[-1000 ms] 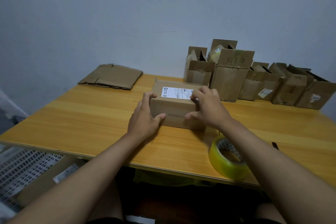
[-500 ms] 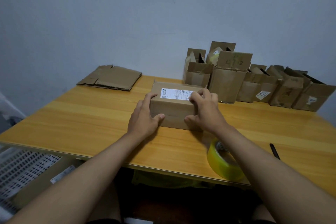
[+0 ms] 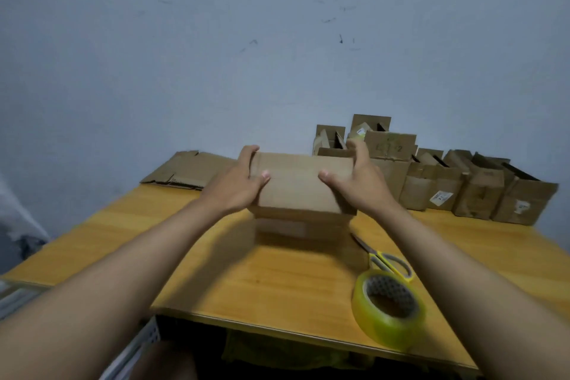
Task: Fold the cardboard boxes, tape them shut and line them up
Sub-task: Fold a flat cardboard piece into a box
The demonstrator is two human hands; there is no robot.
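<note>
Tabletop first: your cardboard box is lifted above its middle. Your left hand and right hand hold its two ends, fingers curled round. Folded boxes line the back right edge, flat cardboard lies back left, tape roll and scissors near the front edge.

Closed brown cardboard box, tilted, above table.

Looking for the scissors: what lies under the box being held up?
Under the lifted box show its shadow on the table and the scissors' blade tip. The tabletop farther back is covered.
</note>
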